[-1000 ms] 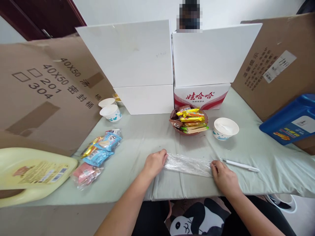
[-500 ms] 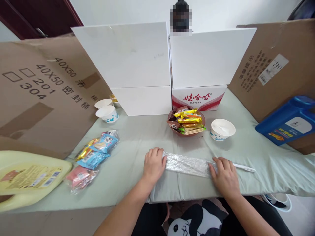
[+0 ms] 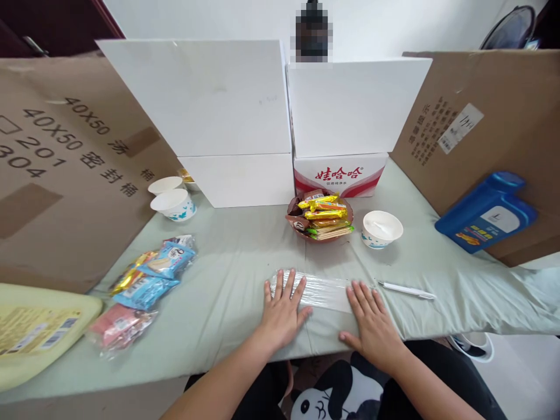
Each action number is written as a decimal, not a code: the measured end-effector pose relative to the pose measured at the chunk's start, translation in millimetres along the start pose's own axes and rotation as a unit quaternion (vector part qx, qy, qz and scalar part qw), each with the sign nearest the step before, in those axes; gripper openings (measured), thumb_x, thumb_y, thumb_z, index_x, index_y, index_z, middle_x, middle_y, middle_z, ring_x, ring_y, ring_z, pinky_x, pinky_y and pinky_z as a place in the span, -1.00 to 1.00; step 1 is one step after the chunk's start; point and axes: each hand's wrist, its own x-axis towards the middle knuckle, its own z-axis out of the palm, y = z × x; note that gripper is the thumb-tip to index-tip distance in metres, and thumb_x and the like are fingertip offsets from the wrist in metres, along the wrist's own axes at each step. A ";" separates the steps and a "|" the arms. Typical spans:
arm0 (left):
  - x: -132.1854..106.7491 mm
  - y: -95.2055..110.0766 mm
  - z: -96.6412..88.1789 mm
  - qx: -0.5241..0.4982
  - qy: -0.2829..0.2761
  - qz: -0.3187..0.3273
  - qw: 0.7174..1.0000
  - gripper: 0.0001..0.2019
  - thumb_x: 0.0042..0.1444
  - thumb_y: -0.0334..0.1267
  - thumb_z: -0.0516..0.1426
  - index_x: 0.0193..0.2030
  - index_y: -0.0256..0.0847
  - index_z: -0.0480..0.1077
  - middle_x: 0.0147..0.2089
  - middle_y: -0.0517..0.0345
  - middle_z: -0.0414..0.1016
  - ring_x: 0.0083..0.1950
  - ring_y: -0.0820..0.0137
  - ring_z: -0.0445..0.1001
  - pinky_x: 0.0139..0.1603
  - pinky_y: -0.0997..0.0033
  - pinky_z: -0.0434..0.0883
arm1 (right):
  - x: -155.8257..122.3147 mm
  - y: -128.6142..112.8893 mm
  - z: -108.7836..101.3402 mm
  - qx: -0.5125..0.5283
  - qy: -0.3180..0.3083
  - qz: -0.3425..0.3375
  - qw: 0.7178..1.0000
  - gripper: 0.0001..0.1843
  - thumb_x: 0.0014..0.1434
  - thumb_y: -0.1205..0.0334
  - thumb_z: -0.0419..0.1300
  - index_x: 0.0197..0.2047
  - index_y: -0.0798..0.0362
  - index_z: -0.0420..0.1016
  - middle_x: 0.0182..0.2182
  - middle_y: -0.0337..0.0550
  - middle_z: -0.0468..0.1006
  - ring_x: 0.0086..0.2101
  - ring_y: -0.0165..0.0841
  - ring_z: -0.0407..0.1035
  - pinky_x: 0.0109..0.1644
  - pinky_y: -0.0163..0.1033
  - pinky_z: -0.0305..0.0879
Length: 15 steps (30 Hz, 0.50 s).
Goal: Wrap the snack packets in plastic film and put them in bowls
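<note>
A flat strip of clear plastic film (image 3: pixel 328 291) lies on the pale green tablecloth (image 3: pixel 236 245) in front of me. My left hand (image 3: pixel 283 309) rests with spread fingers on its left end. On the right end lies my right hand (image 3: pixel 371 321), flat, its thumb apart from the fingers. Neither hand grips the film. Just right of my right hand is a white pen (image 3: pixel 406 290). Farther back stand a brown bowl (image 3: pixel 301 234) full of wrapped snacks (image 3: pixel 326 213) and a white paper bowl (image 3: pixel 381 228) with a blue pattern.
Blue and pink snack packets (image 3: pixel 146 291) lie at left beside a pale yellow jug (image 3: pixel 44 326). Two paper bowls (image 3: pixel 175 204) stand behind them. A blue bottle (image 3: pixel 487 213) leans at right. White boxes (image 3: pixel 231 99) and brown cardboard (image 3: pixel 472 76) wall the back and sides.
Both hands have gone from curled at the film's ends to spread flat on it. The film lies flatter and smoother. My view has shifted slightly to the right.
</note>
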 end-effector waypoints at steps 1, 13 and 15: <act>1.5 -1.1 -1.2 -0.001 0.005 0.001 1.000 -0.39 0.26 0.01 0.01 0.41 -0.03 0.00 0.47 -0.01 -0.12 0.45 -0.14 -0.26 0.30 -0.38 -0.20 | -11.1 4.1 -3.9 -0.007 0.011 0.000 1.000 0.02 0.12 -0.29 0.09 0.39 0.28 -0.07 0.33 0.21 0.05 0.31 0.01 -0.14 0.30 0.11 -0.18; -14.9 57.5 -13.9 -0.117 0.079 0.182 0.973 -0.70 0.23 -0.13 0.08 0.00 -0.24 0.40 -0.01 -0.07 0.41 -0.02 0.13 0.32 -0.03 0.08 0.33 | -66.8 15.6 -60.3 0.100 0.079 -0.132 0.983 -0.73 0.16 0.40 0.08 -0.13 -0.07 0.48 -0.17 -0.17 0.57 -0.08 -0.24 0.38 0.11 -0.09 0.05; -17.3 59.5 -10.1 -0.130 0.076 0.228 0.962 -0.75 0.22 -0.16 0.09 -0.03 -0.22 0.40 0.01 -0.04 0.40 0.03 0.13 0.28 0.03 0.07 0.30 | -54.7 13.3 -81.8 0.147 0.013 -0.196 0.969 -0.74 0.13 0.40 0.11 -0.13 -0.04 0.45 -0.13 -0.15 0.56 0.00 -0.22 0.35 0.14 -0.11 0.08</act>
